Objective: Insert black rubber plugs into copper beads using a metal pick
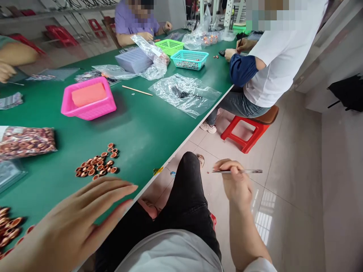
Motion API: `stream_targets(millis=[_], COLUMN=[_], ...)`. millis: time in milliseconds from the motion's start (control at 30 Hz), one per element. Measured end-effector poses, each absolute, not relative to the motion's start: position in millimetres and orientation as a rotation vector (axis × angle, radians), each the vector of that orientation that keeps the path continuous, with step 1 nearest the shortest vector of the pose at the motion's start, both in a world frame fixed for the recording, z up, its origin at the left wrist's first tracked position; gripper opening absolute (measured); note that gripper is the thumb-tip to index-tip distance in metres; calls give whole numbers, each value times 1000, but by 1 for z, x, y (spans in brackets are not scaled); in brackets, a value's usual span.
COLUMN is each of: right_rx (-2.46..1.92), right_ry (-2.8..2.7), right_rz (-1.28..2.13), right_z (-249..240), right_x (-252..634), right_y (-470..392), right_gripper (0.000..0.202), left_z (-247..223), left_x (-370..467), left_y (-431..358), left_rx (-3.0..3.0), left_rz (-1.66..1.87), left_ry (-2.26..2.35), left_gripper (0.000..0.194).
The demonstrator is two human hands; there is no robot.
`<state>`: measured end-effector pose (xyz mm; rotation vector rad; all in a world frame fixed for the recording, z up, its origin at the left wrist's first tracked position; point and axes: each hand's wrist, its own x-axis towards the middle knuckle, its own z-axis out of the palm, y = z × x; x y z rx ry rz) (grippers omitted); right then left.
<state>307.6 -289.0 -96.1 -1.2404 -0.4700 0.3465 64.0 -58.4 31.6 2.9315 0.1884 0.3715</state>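
Note:
My left hand [76, 215] is over the near edge of the green table, its fingers stretched out and holding nothing. Just beyond its fingertips lies a loose group of small copper-brown oval cups [98, 164], dark outside and orange inside. Another heap of these brown cups [10, 226] sits at the lower left, partly hidden by my left hand. Off the table to the right, above the floor, my right hand [236, 185] grips slim metal tweezers [251, 171] lying level, tip toward the left. A tiny brown speck appears left of the tip; I cannot tell whether it touches.
A pink basket [87, 107] with an orange block stands on the table [136, 132]. A bag of brown pieces [28, 141] lies left. Farther along are a thin stick [137, 90], a clear plastic bag [187, 92] and a turquoise basket [190, 62]. A person [283, 56] sits at right; others work opposite.

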Motion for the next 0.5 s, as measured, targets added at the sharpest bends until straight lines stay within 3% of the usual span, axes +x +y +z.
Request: stream_targets(millis=[167, 333, 500], right_rx=[-1575, -1861, -2085], right_ry=[-108, 297, 435], right_rz=[412, 639, 880], right_z=[-213, -346, -434], right_x=[381, 417, 416], right_y=[-324, -314, -289], right_gripper=[33, 37, 37], left_z=[23, -4, -28], left_x=[165, 231, 264], left_y=[-62, -40, -32], left_rx=[3059, 3018, 2976], left_rz=[191, 137, 67], left_ry=[-65, 5, 76], left_gripper=[35, 59, 74])
